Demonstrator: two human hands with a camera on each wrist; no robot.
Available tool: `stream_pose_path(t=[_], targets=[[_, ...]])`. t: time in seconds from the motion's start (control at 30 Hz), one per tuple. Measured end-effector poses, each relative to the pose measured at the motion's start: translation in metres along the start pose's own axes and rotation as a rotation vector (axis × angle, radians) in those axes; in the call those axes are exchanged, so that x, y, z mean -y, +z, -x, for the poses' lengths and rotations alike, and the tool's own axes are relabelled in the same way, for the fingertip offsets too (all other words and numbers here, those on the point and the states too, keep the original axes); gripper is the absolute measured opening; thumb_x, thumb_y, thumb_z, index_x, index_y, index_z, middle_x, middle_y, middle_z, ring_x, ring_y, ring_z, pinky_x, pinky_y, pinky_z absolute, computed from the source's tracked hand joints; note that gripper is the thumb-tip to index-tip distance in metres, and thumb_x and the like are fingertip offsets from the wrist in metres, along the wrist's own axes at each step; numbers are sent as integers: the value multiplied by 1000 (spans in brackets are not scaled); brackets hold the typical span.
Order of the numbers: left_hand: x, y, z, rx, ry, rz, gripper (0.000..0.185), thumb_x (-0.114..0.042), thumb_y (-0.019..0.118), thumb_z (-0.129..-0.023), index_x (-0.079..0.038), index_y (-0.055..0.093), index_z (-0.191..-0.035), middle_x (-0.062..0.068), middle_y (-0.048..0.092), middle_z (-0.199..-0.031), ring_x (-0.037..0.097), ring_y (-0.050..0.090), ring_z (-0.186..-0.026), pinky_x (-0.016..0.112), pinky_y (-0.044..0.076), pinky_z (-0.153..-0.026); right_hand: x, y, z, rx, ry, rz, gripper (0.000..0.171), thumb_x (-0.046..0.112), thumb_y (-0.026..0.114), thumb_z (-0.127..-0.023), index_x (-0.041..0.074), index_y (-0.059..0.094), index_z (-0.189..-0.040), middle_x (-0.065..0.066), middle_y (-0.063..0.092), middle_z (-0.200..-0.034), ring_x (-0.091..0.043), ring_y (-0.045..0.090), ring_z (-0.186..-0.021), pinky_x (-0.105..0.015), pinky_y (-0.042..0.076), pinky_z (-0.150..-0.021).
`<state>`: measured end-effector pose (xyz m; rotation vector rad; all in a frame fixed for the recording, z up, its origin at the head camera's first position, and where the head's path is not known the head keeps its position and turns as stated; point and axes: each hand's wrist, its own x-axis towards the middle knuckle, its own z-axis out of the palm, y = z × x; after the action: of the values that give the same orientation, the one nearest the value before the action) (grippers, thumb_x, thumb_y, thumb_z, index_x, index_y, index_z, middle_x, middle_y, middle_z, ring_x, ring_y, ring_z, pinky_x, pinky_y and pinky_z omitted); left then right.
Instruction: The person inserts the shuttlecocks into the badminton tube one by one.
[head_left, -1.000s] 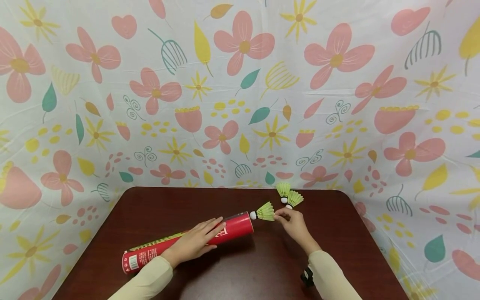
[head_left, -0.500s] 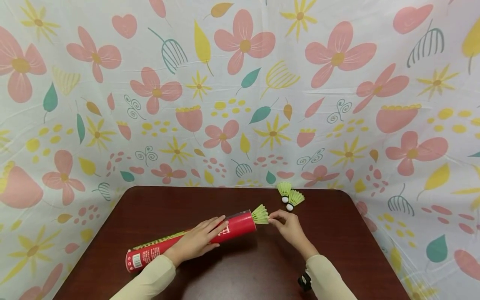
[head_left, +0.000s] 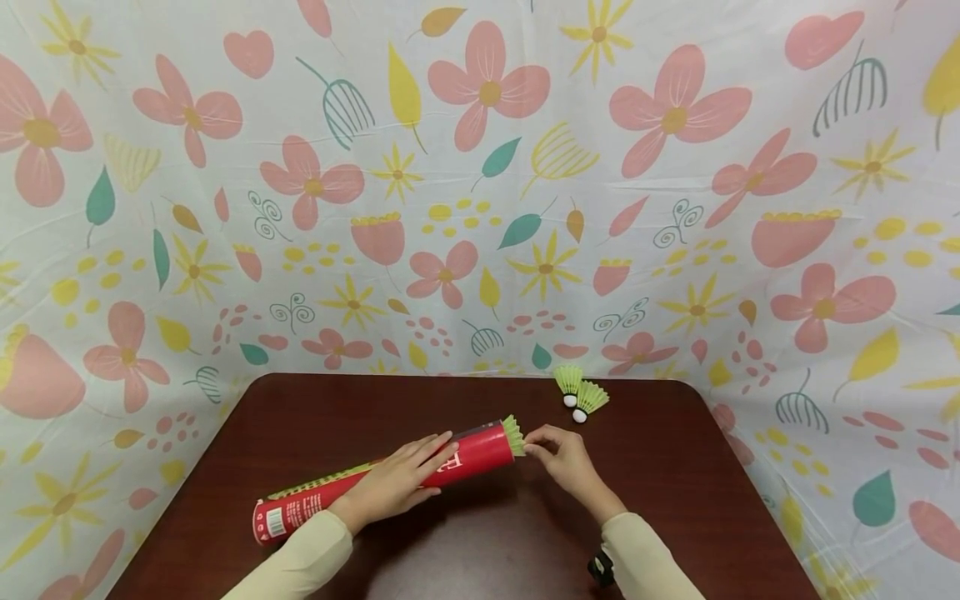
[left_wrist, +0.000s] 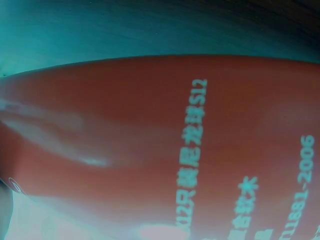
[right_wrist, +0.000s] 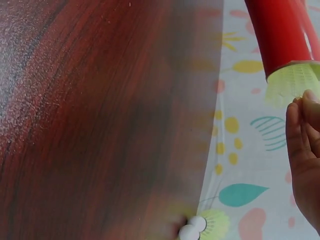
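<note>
Shuttlecock now pushed deeper into the red tube.
Right hand fingers pinch its skirt at the tube's mouth; left hand lies flat, fingers straight, on the tube.

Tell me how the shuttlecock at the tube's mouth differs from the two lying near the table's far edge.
The shuttlecock in the tube shows only its green skirt rim; the two loose shuttlecocks show skirts and white corks. The first sits inside the red tube, with the right hand at its skirt; the pair lie on the table, untouched. The left hand rests on the tube. All three are yellow-green.
</note>
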<state>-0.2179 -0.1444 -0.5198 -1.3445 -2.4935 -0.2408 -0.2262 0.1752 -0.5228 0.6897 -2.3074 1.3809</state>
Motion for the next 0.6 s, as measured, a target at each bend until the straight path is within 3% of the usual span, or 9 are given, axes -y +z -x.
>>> stream_pose_path(t=[0.2, 0.6], targets=[[1, 0, 0, 14, -4, -2, 91, -29, 79, -80, -15, 26, -153, 9, 33, -153, 25, 38, -135, 42, 38, -107, -1, 3, 1, 5, 25, 15, 10, -1, 75, -79, 8, 72, -82, -2, 68, -77, -6, 61, -69, -24, 53, -63], [-1, 0, 1, 15, -1, -11, 92, -30, 79, -80, -14, 26, -153, 7, 30, -155, 24, 38, -135, 40, 38, -107, 1, 9, 2, 33, 39, 29, 8, 4, 74, -82, 12, 73, -84, 0, 69, -79, -6, 61, -69, -24, 53, -63]])
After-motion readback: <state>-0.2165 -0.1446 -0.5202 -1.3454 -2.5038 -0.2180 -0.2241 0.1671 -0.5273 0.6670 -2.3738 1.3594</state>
